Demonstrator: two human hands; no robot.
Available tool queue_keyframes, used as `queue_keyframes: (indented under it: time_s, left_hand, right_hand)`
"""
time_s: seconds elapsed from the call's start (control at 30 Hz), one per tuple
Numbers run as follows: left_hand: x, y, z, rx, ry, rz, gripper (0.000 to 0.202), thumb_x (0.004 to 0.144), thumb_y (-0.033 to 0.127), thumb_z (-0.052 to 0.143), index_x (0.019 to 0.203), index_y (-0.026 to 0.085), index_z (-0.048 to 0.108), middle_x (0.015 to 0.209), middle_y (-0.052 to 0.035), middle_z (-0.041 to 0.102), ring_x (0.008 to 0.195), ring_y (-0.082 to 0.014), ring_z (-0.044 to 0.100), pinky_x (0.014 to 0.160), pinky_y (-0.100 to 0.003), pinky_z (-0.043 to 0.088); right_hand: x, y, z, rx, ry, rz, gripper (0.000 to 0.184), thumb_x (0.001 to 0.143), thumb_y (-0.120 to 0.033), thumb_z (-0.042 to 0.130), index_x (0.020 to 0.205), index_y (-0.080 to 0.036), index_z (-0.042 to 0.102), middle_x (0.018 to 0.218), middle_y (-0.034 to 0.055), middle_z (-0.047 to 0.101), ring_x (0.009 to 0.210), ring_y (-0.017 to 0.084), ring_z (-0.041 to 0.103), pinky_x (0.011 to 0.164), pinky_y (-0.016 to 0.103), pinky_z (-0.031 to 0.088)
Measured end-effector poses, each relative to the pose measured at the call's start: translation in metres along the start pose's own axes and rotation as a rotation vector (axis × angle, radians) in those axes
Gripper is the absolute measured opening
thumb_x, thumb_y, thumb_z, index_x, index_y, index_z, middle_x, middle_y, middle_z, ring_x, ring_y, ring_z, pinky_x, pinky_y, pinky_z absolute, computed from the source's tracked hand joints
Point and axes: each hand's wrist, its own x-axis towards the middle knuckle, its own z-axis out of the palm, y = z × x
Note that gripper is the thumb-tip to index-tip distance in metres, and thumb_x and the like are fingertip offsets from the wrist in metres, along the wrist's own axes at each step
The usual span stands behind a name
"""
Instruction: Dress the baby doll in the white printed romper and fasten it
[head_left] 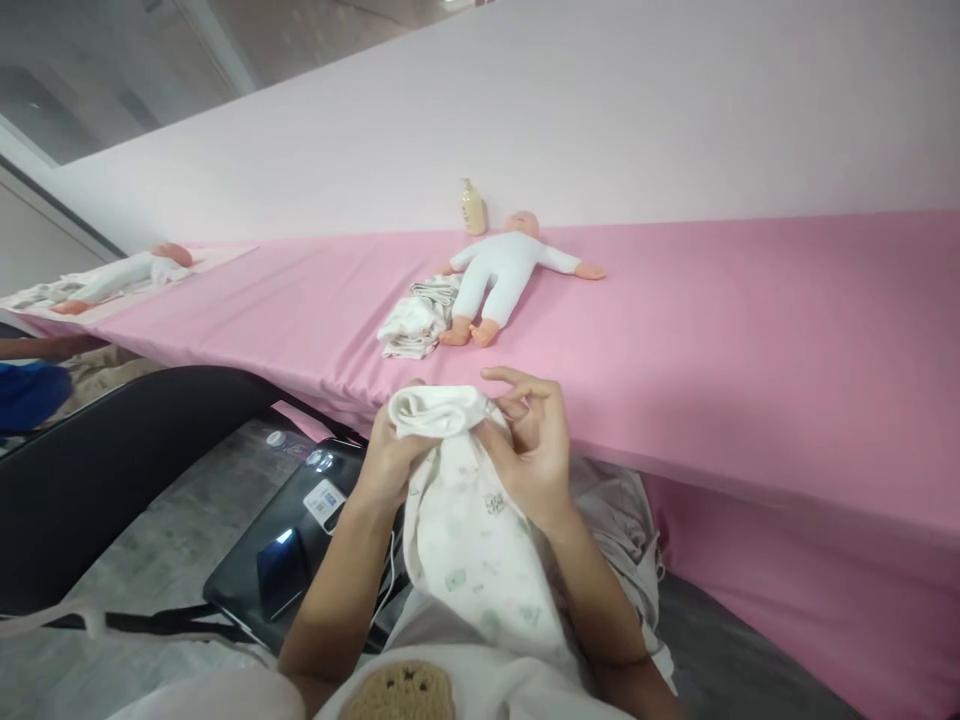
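Note:
Both my hands grip a small white baby garment (pixel 465 540) with a faint green print, held over my lap in front of the pink table. My left hand (pixel 386 465) clutches its bunched upper edge from the left. My right hand (pixel 529 450) pinches the same edge from the right, with the index finger stretched out. The cloth hangs down between my forearms. On the pink tablecloth (pixel 750 330) beyond lies a baby doll (pixel 499 275) in a white suit, on its back. A heap of folded white cloths (pixel 416 320) rests beside its legs.
A small cream bottle (pixel 473 208) stands by the wall behind the doll's head. A second doll (pixel 124 275) lies far left on the table. A black chair back (pixel 112 460) is to my left, and a black case with a phone (pixel 281 570) sits on the floor.

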Motion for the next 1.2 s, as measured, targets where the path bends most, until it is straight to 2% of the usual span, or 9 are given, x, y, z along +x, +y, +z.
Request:
queue_keyframes:
  time_s: [0.13, 0.3, 0.4, 0.5, 0.6, 0.73, 0.9, 1.07, 1.2]
  left_hand:
    - [0.004, 0.008, 0.001, 0.060, 0.240, 0.089, 0.022, 0.062, 0.021, 0.077, 0.080, 0.019, 0.064, 0.075, 0.0013, 0.066, 0.063, -0.0127, 0.061, 0.057, -0.020, 0.049]
    - [0.009, 0.013, -0.009, 0.049, 0.271, 0.191, 0.020, 0.064, 0.021, 0.076, 0.082, 0.018, 0.066, 0.079, 0.0008, 0.067, 0.076, -0.0135, 0.064, 0.067, -0.019, 0.051]
    - [0.010, 0.015, -0.014, 0.054, 0.276, 0.205, 0.019, 0.064, 0.020, 0.076, 0.080, 0.018, 0.065, 0.080, 0.0010, 0.067, 0.080, -0.0137, 0.064, 0.072, -0.019, 0.051]
    - [0.009, 0.019, -0.017, 0.028, 0.288, 0.224, 0.018, 0.063, 0.019, 0.077, 0.076, 0.017, 0.065, 0.080, 0.0009, 0.068, 0.079, -0.0134, 0.063, 0.072, -0.018, 0.051]
    - [0.008, 0.023, -0.020, -0.041, 0.313, 0.218, 0.020, 0.061, 0.016, 0.078, 0.076, 0.016, 0.065, 0.078, 0.0012, 0.068, 0.076, -0.0133, 0.064, 0.070, -0.018, 0.051]
    - [0.009, 0.026, -0.026, -0.079, 0.339, 0.218, 0.018, 0.063, 0.013, 0.075, 0.078, 0.016, 0.064, 0.078, 0.0019, 0.069, 0.073, -0.0139, 0.064, 0.066, -0.020, 0.052]
    - [0.011, 0.027, -0.035, -0.077, 0.316, 0.240, 0.012, 0.066, 0.014, 0.073, 0.070, 0.015, 0.063, 0.076, 0.0019, 0.068, 0.077, -0.0138, 0.063, 0.070, -0.019, 0.050]
    - [0.011, 0.028, -0.036, -0.108, 0.262, 0.221, 0.018, 0.063, 0.010, 0.076, 0.076, 0.016, 0.065, 0.075, 0.0045, 0.067, 0.073, -0.0103, 0.060, 0.069, -0.016, 0.049]
    - [0.011, 0.028, -0.032, -0.140, 0.282, 0.253, 0.018, 0.064, 0.009, 0.075, 0.076, 0.018, 0.065, 0.075, 0.0056, 0.066, 0.074, -0.0091, 0.059, 0.067, -0.014, 0.047]
  right_hand:
    - [0.006, 0.005, -0.008, -0.186, -0.173, 0.124, 0.034, 0.073, -0.029, 0.071, 0.088, -0.024, 0.042, 0.119, 0.0044, 0.049, 0.101, 0.015, 0.054, 0.078, 0.027, 0.050]
    - [0.010, 0.016, -0.015, -0.449, -0.340, 0.186, 0.023, 0.076, -0.032, 0.065, 0.084, -0.022, 0.046, 0.087, -0.0009, 0.054, 0.077, 0.013, 0.053, 0.069, 0.024, 0.045]
    - [0.013, 0.021, -0.017, -0.581, -0.339, 0.192, 0.028, 0.076, -0.036, 0.064, 0.095, -0.022, 0.048, 0.091, -0.0003, 0.057, 0.082, 0.015, 0.054, 0.075, 0.028, 0.042]
    - [0.015, 0.023, -0.022, -0.648, -0.464, 0.218, 0.034, 0.078, -0.041, 0.062, 0.104, -0.022, 0.050, 0.102, 0.0020, 0.058, 0.089, 0.017, 0.054, 0.077, 0.030, 0.041]
    - [0.018, 0.027, -0.028, -0.690, -0.621, 0.242, 0.031, 0.078, -0.049, 0.061, 0.085, -0.020, 0.055, 0.087, 0.0002, 0.056, 0.077, 0.014, 0.051, 0.067, 0.026, 0.039]
    - [0.021, 0.037, -0.036, -0.496, -0.736, 0.360, 0.047, 0.073, -0.055, 0.063, 0.053, -0.018, 0.041, 0.062, -0.0053, 0.036, 0.057, 0.009, 0.036, 0.051, 0.022, 0.029]
    - [0.026, 0.041, -0.048, -0.215, -0.547, 0.371, 0.041, 0.075, -0.049, 0.065, 0.054, -0.015, 0.054, 0.068, -0.0026, 0.045, 0.060, 0.009, 0.043, 0.051, 0.022, 0.034]
    - [0.025, 0.036, -0.053, -0.487, -0.448, 0.298, 0.027, 0.077, -0.035, 0.066, 0.059, -0.015, 0.061, 0.066, -0.0021, 0.052, 0.061, 0.010, 0.047, 0.059, 0.024, 0.038]
    - [0.022, 0.023, -0.044, -0.529, 0.042, 0.070, 0.010, 0.081, -0.023, 0.058, 0.082, -0.019, 0.067, 0.084, 0.0025, 0.062, 0.079, 0.015, 0.057, 0.071, 0.027, 0.045]
